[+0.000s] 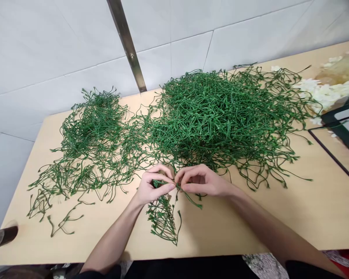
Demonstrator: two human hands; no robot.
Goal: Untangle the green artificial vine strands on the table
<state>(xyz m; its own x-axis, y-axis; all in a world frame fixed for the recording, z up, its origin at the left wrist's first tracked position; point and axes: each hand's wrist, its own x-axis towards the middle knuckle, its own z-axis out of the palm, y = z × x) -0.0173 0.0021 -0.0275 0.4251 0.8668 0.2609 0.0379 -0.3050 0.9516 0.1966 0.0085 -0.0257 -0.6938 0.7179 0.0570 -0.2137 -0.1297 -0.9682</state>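
Note:
My left hand [155, 183] pinches a thin green plastic stem near the front middle of the table. A small bunch of green stems [163, 219] hangs below its palm and spreads over the wood. Touching its fingertips from the right, my right hand [199, 180] is closed in a pinch on the same stem, whose end [194, 202] sticks out below. Just behind both hands lies a large tangled pile of green stems [209, 112]. To the left a smaller pile [93, 120] thins out toward the front.
The wooden table [322, 209] stands against a tiled wall with a metal strip [128, 46]. White flowers [325, 93] and a black-framed object [341, 124] are at the right. A dark cup [4, 236] sits at the left front corner, and a few loose stems [64, 224] lie nearby.

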